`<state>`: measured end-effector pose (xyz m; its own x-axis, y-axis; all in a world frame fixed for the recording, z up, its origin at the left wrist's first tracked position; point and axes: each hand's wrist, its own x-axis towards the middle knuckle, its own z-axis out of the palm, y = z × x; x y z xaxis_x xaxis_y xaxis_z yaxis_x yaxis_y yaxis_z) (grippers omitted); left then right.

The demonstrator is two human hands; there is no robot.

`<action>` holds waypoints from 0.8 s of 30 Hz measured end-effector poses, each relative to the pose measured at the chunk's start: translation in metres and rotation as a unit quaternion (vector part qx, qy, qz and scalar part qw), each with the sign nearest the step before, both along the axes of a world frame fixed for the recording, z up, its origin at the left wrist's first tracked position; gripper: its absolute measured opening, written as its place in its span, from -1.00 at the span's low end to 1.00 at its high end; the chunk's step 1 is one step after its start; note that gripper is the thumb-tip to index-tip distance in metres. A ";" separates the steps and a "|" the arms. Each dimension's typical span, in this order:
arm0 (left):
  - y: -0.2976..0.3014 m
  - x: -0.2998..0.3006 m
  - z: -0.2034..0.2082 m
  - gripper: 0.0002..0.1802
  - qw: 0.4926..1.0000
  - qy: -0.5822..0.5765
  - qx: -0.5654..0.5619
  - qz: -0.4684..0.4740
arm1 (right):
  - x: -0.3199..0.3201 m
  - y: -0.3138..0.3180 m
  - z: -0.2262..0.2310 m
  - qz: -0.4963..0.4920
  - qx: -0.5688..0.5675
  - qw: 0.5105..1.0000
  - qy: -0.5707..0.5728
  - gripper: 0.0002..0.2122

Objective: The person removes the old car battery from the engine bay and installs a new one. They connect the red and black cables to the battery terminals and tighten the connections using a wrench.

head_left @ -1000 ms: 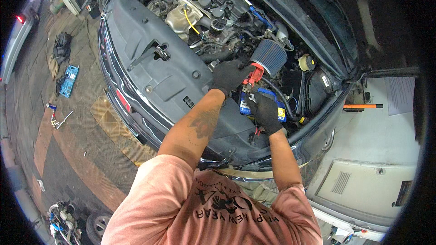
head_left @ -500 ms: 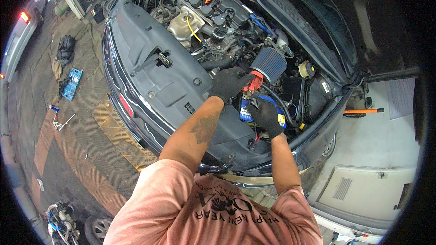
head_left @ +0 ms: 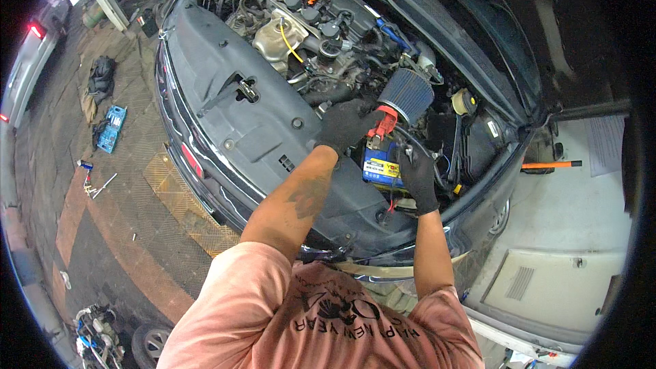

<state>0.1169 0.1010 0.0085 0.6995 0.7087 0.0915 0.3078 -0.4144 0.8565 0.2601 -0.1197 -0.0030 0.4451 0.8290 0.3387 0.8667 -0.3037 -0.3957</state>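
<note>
A blue and yellow car battery (head_left: 380,169) sits in the engine bay, partly covered by my gloved hands. My left hand (head_left: 347,125), in a black glove, is closed with its fingertips on a red battery terminal cover (head_left: 385,121) at the battery's far edge. Over the battery's right side, my right hand (head_left: 421,176), also gloved, has its fingers curled near a black cable (head_left: 410,141). What those fingers hold, if anything, is hidden. A blue cone air filter (head_left: 406,95) stands just beyond the red cover.
The engine (head_left: 321,10) lies farther off, and a black plastic panel (head_left: 239,109) covers the car's front. A yellow-capped reservoir (head_left: 464,102) is at the right. On the floor at left are a blue tool case (head_left: 111,129) and loose tools (head_left: 89,181).
My right hand has shifted rightward across the battery, uncovering more of its label. My left hand stays at the red terminal cover.
</note>
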 end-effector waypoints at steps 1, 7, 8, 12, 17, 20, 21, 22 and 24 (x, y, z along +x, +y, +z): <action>0.003 0.002 -0.005 -0.41 1.000 0.001 -0.002 0.003 | -0.003 0.001 0.005 0.034 0.035 0.999 -0.007 -0.79; 0.008 -0.003 -0.016 -0.49 0.998 -0.020 0.048 -0.016 | -0.041 0.048 0.057 0.050 0.113 0.948 0.293 -0.82; 0.006 0.000 -0.022 -0.49 0.997 -0.032 0.068 -0.028 | -0.030 0.051 0.049 0.065 0.100 0.972 0.203 -0.78; 0.009 -0.006 -0.030 -0.57 0.990 -0.052 0.111 -0.071 | -0.023 0.063 0.044 0.116 0.088 0.969 0.200 -0.64; -0.017 -0.036 0.010 -0.68 0.970 -0.182 0.012 -0.160 | -0.018 0.064 0.035 0.055 0.087 0.935 0.338 -0.66; -0.016 -0.049 0.018 -0.69 0.973 -0.155 0.047 -0.162 | -0.044 0.070 0.063 0.070 0.052 0.908 0.410 -0.72; -0.019 -0.048 0.021 -0.70 0.975 -0.128 0.054 -0.175 | -0.048 0.068 0.062 0.071 0.093 0.924 0.365 -0.69; -0.016 -0.047 0.012 -0.68 0.974 -0.129 0.105 -0.154 | -0.050 0.068 0.065 0.092 0.102 0.931 0.338 -0.69; -0.010 -0.039 -0.020 -0.64 0.964 -0.127 0.207 -0.111 | -0.051 0.066 0.069 0.134 0.121 0.942 0.282 -0.67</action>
<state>0.0775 0.0914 -0.0110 0.7468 0.4108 0.5230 -0.0253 -0.7683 0.6396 0.2089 -0.0541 0.0664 0.3959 0.8666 0.3037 0.5300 0.0544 -0.8463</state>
